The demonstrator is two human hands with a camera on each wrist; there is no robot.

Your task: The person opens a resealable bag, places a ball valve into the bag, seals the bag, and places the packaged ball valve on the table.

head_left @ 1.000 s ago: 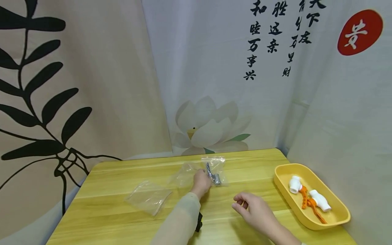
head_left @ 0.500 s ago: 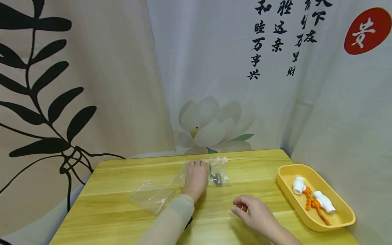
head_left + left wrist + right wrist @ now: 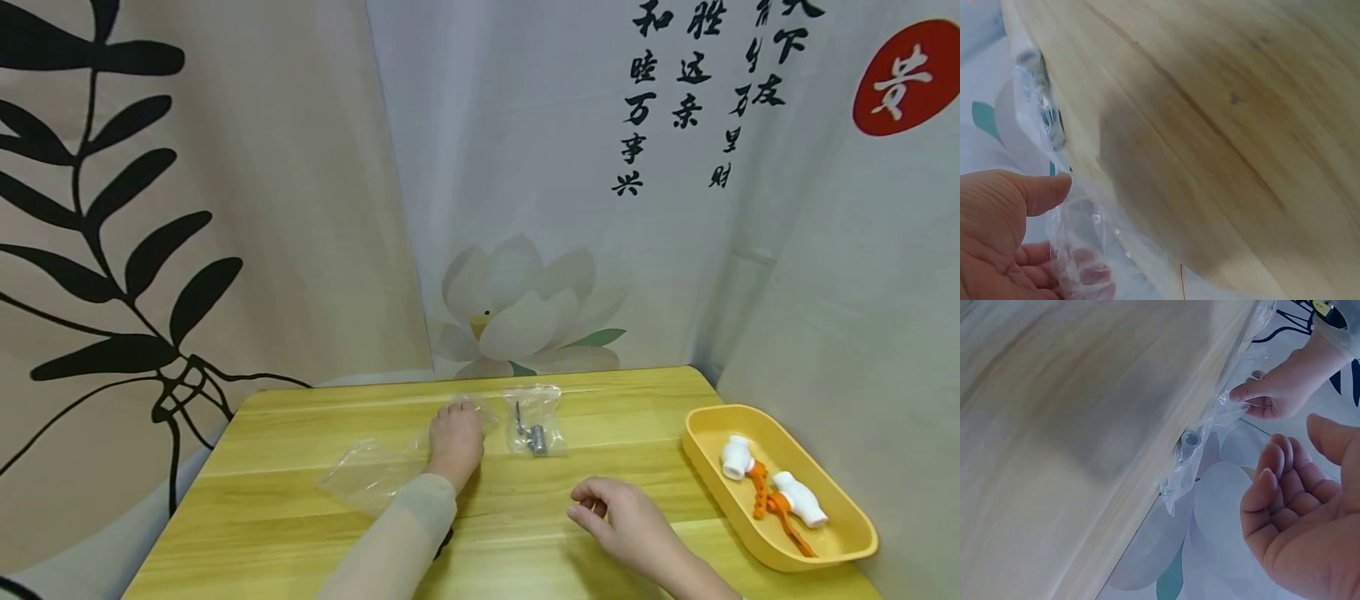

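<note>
- While the left grip [image 3: 456,442] is touching a clear bag [image 3: 1077,226], I cannot tell if it is pinching it.
- Just right of that grip, a second bag [image 3: 549,408] is holding gray parts [image 3: 537,441].
- The right grip [image 3: 626,517] is bending its fingers loosely.

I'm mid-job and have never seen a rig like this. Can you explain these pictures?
No machine here: a person's bare left hand and right hand. The wide picture comes from the head camera; the two close ones from each wrist.

On the wooden table lie an empty-looking clear bag, a clear bag with metal parts, and a yellow tray holding two white-and-orange pieces.

The left hand touches a crumpled bag; whether it grips is unclear. The right hand holds nothing.
</note>
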